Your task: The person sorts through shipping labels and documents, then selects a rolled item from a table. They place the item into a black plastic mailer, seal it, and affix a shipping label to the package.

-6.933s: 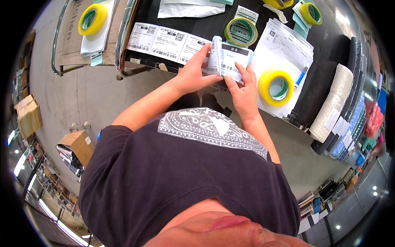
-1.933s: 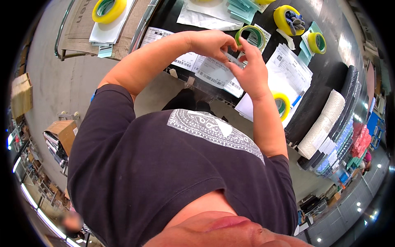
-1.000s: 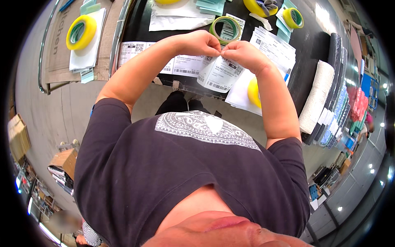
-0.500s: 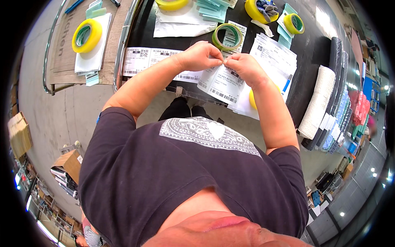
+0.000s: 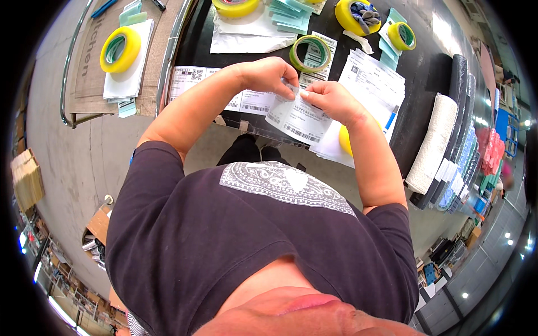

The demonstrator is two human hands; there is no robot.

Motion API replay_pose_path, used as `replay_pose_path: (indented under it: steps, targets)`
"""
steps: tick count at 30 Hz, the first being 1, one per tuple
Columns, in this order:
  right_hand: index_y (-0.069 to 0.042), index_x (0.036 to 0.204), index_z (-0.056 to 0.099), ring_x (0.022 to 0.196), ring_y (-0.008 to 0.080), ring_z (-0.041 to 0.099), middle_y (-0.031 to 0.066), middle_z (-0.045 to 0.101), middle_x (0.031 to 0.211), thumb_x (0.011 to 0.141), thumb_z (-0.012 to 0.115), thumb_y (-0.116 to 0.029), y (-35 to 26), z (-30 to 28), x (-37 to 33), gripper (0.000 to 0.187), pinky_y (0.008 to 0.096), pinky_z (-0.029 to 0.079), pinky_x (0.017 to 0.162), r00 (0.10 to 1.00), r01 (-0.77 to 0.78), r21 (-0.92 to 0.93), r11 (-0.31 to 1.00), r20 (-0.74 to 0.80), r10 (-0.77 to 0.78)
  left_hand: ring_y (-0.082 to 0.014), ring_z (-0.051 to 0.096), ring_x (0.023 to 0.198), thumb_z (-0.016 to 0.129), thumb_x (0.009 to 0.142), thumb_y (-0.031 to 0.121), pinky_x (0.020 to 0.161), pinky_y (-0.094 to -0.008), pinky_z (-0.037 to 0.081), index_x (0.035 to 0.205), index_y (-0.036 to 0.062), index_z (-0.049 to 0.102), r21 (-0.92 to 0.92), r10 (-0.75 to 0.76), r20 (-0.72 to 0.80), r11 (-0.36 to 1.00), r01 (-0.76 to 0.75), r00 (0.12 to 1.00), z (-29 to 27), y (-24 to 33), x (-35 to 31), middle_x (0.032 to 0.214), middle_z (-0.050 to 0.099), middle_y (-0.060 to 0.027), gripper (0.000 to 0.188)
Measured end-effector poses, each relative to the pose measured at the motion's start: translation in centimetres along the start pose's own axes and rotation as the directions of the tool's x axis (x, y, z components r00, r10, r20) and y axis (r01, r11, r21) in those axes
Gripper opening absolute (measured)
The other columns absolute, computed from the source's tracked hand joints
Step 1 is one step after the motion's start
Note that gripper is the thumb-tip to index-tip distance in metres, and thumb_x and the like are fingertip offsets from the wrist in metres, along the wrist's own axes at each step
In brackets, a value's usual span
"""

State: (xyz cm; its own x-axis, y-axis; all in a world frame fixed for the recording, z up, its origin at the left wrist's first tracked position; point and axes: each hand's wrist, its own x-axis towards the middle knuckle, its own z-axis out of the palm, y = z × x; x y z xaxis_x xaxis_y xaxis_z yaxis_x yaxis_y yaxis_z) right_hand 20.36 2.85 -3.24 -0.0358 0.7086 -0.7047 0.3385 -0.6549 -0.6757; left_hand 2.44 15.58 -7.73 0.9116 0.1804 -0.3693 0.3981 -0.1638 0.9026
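Pinching the upper edge of a white printed label sheet (image 5: pixel 300 123): left hand (image 5: pixel 268 77) and right hand (image 5: pixel 336 102), thumbs against forefingers, fingertips just apart. Sheet hangs curved on the near side of both, over the table (image 5: pixel 423 84) edge. Barcode along its lower border, toward the wearer; finer text too small to read. That border slants nearer the wearer at the right; far end behind right hand, so long axis cannot be told. Left of left hand, partly under its forearm: white label strip (image 5: pixel 186 84), square code, dark header blocks, barcodes. Just beyond both hands: yellow-green tape roll (image 5: pixel 295 63). Right of right hand: printed papers (image 5: pixel 375 84), blue pen (image 5: pixel 390 120).
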Motion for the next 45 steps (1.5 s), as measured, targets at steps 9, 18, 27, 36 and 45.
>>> replay_pose_path:
  steps: [9,18,27,36,45]
  targets:
    - [-0.006,0.093,0.066,0.071,0.003,0.053,-0.0042,0.063,0.082,0.092,0.066,-0.025,1.9,0.0,-0.2,0.019,0.0202,0.043,0.064,0.999,-0.044,0.196,0.98,0.039,0.037,-0.0228,0.057,0.107,0.081,0.072,0.016,0.1,-0.0388,0.039,0.084,0.0069,0.069,0.025,0.129,-0.063,0.992,-0.128,0.99,0.2,-1.2,-0.6,0.106,0.064,-0.0066,0.019]
    - [0.0,0.101,0.069,0.08,0.0081,0.059,0.0011,0.068,0.086,0.08,0.076,-0.022,2.0,-1.6,-0.9,0.031,0.0254,0.048,0.075,0.993,0.006,0.011,1.0,0.117,-0.007,-0.0219,0.055,0.113,0.08,0.069,0.012,0.116,-0.0498,0.015,0.094,0.0099,0.069,0.291,0.104,0.114,0.947,-0.133,0.988,-1.3,-0.4,-0.8,0.106,0.064,-0.0046,0.028]
    - [0.002,0.095,0.068,0.075,0.0087,0.059,0.0032,0.067,0.084,0.083,0.074,-0.016,1.7,-1.0,-1.7,0.022,0.0252,0.048,0.07,0.999,-0.042,-0.013,0.999,-0.002,0.042,-0.0221,0.053,0.118,0.081,0.067,0.011,0.116,-0.0537,0.013,0.088,0.0094,0.07,0.586,0.02,0.217,0.797,-0.147,0.976,-2.0,0.8,-0.4,0.108,0.064,-0.0055,0.024]
    - [0.002,0.093,0.067,0.074,0.0085,0.058,0.0029,0.066,0.081,0.084,0.073,-0.016,1.9,0.3,-3.4,0.022,0.0252,0.047,0.068,0.996,0.006,0.047,0.999,-0.095,-0.002,-0.023,0.046,0.129,0.079,0.068,0.007,0.116,-0.0551,0.011,0.077,0.0132,0.07,0.601,0.163,0.136,0.77,-0.212,0.977,-1.6,-0.3,-1.9,0.103,0.069,-0.0021,0.014]
    - [0.003,0.102,0.065,0.082,0.0077,0.057,0.0009,0.065,0.09,0.086,0.068,-0.009,5.6,-3.6,-10.4,0.02,0.0239,0.046,0.077,0.977,0.091,0.325,0.941,-0.213,-0.02,-0.0257,0.028,0.143,0.058,0.069,-0.014,0.119,-0.0557,0.013,0.089,0.01,0.071,0.721,0.08,0.113,0.68,-0.137,0.99,-2.2,-2.3,-4.4,0.129,0.061,-0.003,0.035]
